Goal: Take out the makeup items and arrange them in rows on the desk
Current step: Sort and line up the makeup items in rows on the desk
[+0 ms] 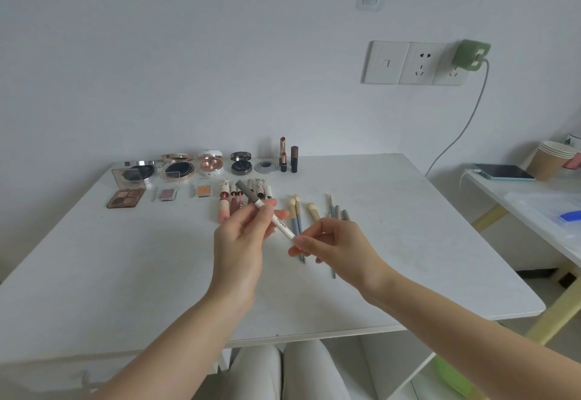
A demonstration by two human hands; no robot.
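left hand (240,236): raised, palm turned inward, fingers (267,211) curled, pinching a pen (276,222) | right hand (333,242): raised, fingertips pinching pen's lower end | both forearms bare, angled inward

Green charger (470,54) in wall socket (419,63), phone (503,172) and paper cups (551,158) on side table (534,211)

A white pen (276,220) with a grey cap lies above the white desk (125,258); at two o'clock, a green charger (470,54); at three o'clock, brown cups (548,159).
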